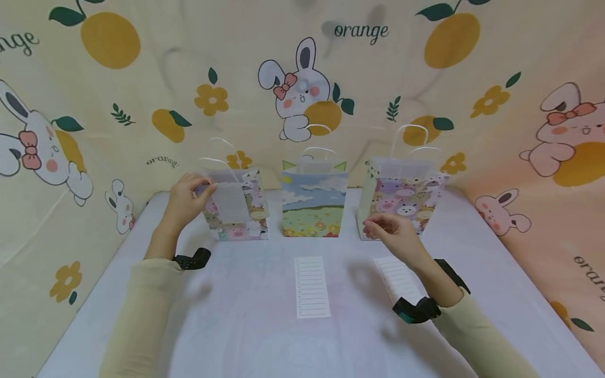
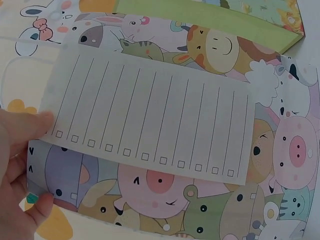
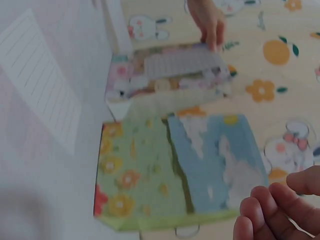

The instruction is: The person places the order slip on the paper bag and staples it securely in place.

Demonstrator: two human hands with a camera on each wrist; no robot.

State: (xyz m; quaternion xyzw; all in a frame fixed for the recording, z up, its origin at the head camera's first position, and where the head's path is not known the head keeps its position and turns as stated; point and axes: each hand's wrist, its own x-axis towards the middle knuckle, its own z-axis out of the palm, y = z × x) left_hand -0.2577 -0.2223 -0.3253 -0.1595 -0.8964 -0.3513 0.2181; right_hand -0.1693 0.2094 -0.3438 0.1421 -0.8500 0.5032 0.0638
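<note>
My left hand [image 1: 181, 205] is at the top left of the left paper gift bag [image 1: 259, 212], which is printed with cartoon animals. It pinches one end of a white lined checklist sheet [image 2: 145, 115]. The sheet lies over the front of the bag, its row of small boxes showing in the left wrist view. My right hand [image 1: 397, 236] hovers before another animal-print gift bag [image 1: 406, 191] on the right. Its fingers are loosely bent and hold nothing. Between the two stands a gift bag with a meadow and sky picture [image 1: 314, 202].
One lined sheet [image 1: 312, 287] lies flat on the white table [image 1: 264, 336] before the middle bag. Another sheet [image 1: 397, 275] lies partly under the right forearm in the head view. White handles rise from the bags, and a printed cloth [image 1: 179, 47] hangs behind.
</note>
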